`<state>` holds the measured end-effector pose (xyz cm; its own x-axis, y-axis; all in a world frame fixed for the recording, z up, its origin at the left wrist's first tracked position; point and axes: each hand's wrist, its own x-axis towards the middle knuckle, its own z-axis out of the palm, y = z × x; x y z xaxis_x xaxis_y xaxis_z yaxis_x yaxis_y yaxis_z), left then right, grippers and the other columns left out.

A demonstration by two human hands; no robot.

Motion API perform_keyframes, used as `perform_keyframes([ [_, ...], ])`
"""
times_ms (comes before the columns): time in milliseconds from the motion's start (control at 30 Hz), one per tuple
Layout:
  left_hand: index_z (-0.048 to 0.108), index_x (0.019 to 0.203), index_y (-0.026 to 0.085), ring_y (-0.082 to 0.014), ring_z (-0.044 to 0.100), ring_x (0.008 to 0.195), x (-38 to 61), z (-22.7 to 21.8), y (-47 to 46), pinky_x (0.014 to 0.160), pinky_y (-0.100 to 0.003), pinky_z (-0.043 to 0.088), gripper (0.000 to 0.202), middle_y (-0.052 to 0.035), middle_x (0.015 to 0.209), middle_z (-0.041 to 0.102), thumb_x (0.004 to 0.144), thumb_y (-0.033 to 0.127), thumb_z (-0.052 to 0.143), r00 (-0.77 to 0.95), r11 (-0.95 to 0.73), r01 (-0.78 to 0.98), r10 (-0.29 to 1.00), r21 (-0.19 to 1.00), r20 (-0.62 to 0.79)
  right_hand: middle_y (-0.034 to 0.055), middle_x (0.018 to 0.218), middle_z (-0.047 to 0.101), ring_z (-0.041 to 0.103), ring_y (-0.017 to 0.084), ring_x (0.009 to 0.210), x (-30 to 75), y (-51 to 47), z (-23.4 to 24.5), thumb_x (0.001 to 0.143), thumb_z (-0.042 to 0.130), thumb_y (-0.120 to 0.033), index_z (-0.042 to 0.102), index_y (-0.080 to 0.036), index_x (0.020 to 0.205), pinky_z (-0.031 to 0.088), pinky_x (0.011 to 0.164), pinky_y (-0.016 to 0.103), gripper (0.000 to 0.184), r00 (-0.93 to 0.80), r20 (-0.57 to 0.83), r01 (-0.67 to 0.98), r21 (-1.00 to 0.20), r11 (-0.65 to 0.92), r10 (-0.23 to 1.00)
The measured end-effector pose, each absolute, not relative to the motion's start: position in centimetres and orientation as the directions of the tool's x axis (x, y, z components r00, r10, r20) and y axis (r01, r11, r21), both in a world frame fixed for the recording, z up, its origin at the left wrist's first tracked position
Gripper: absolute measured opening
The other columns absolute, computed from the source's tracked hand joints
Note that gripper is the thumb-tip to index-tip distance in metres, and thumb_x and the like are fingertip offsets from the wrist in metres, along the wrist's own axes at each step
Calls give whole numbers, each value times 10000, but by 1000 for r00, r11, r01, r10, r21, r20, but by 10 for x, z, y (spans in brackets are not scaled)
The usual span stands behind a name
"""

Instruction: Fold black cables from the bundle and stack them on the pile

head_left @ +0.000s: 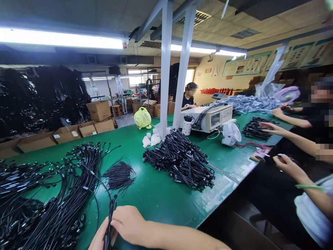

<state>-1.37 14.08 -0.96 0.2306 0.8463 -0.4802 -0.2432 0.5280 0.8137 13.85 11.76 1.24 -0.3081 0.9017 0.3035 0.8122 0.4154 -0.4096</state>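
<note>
Yellow fan (142, 118), white fan (231, 133) (both on the green table (161, 194)), cardboard boxes (99, 110)

wall posters (246, 64) blurred, no text legible

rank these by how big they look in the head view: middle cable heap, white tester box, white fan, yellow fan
1. middle cable heap
2. white tester box
3. white fan and yellow fan: about alike; the yellow one stands farther off, so unsure

Left hand (99, 240) partly off-frame
</note>
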Motion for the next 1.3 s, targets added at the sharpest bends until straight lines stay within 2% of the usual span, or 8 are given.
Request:
perform_keyframes([
  [100, 756, 859, 225, -275, 610, 1082, -18, -7, 136, 940, -348, 504, 433, -65, 1004, 692, 546, 519, 818, 220, 251, -138, 951, 958, -218, -22, 763, 655, 573, 93, 698, 151, 114, 15, 893, 489, -226, 644, -170, 747, 389, 615, 184, 220, -210, 163, 672, -692, 264, 964],
  [233, 778, 821, 227, -220, 609, 891, -11, -9, 118, 868, -302, 497, 430, -67, 879, 645, 731, 623, 638, 408, -178, 129, 906, 975, 112, -28, 694, 598, 498, 85, 659, 171, 113, 28, 869, 506, -179, 615, -157, 682, 336, 598, 191, 218, -156, 67, 654, -740, 154, 985],
  [433, 741, 730, 195, -200, 556, 662, -8, -5, 118, 688, -331, 506, 559, -39, 668, 620, 631, 737, 646, 329, 140, 97, 930, 985, -164, 39, 868, 672, 545, 147, 757, 154, 90, 35, 879, 515, -277, 645, -172, 823, 350, 645, 250, 176, -368, 253, 805, -396, 442, 895],
  [633, 673, 605, 155, -130, 439, 555, -24, 44, 98, 616, -267, 420, 585, 11, 511, 457, 809, 677, 505, 344, 80, 8, 936, 997, -78, -21, 711, 634, 540, 107, 690, 151, 90, 42, 846, 572, -192, 619, -169, 675, 359, 639, 210, 179, -397, 155, 668, -627, 401, 905],
  [800, 703, 723, 161, -201, 577, 794, -17, 37, 84, 811, -335, 433, 504, -58, 767, 658, 900, 551, 439, 443, -125, 457, 890, 881, -103, 15, 765, 593, 512, 126, 764, 160, 92, 40, 906, 446, -207, 580, -160, 692, 354, 729, 244, 257, -336, 102, 532, -800, 278, 936],
  [1067, 451, 1425, 203, -233, 474, 1314, -16, 17, 80, 1113, -352, 351, 595, -90, 1427, 520, 913, 502, 497, 434, -48, 141, 901, 989, -18, 10, 751, 618, 523, 126, 679, 157, 81, 10, 904, 454, -375, 573, -160, 708, 383, 669, 248, 315, -386, 11, 191, -977, 91, 923],
  [1167, 322, 1495, 226, -215, 457, 1345, -7, 13, 77, 1151, -374, 317, 603, -80, 1453, 503, 941, 408, 475, 433, -84, 110, 901, 990, 28, 38, 868, 670, 571, 141, 740, 158, 80, 8, 940, 419, -329, 618, -157, 786, 404, 691, 253, 305, -338, 31, 366, -916, 162, 941],
  [1300, 373, 1467, 217, -229, 567, 1241, -1, 6, 82, 1046, -384, 454, 549, -82, 1375, 583, 935, 295, 482, 368, -116, 229, 929, 966, 25, 80, 926, 677, 586, 180, 818, 163, 64, 31, 958, 400, -208, 657, -165, 912, 402, 727, 287, 265, -375, 182, 782, -464, 416, 909],
])
